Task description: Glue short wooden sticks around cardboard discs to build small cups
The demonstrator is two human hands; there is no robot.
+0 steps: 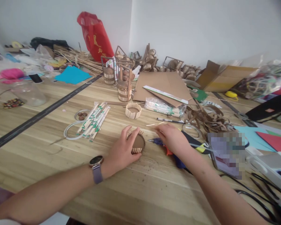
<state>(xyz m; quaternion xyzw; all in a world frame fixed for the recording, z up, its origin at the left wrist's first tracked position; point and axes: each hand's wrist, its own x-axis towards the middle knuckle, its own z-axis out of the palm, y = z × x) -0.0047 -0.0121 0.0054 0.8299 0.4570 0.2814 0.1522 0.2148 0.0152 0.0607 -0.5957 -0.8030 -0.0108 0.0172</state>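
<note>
My left hand (119, 151) is curled around a small round cardboard basket (138, 142) with short wooden stick pieces standing along its rim. Its fingers cover the basket's left side. My right hand (170, 137) hovers at the right with its fingers bent together. By its fingertips are short wooden stick pieces (150, 125); whether one is pinched is too small to tell. Under that hand lies a blue glue gun (156, 141) with an orange trigger, partly hidden. A finished-looking ring of sticks (133, 111) stands just behind the basket.
Paper-wrapped chopsticks (95, 120) and tape rolls (73, 130) lie left. Behind are small lidded buckets (125, 90), a cardboard sheet (161, 81) and a plastic-wrapped bundle (164, 107). Brown strips (208, 117), a phone (224, 153) and scissors (267, 190) crowd the right.
</note>
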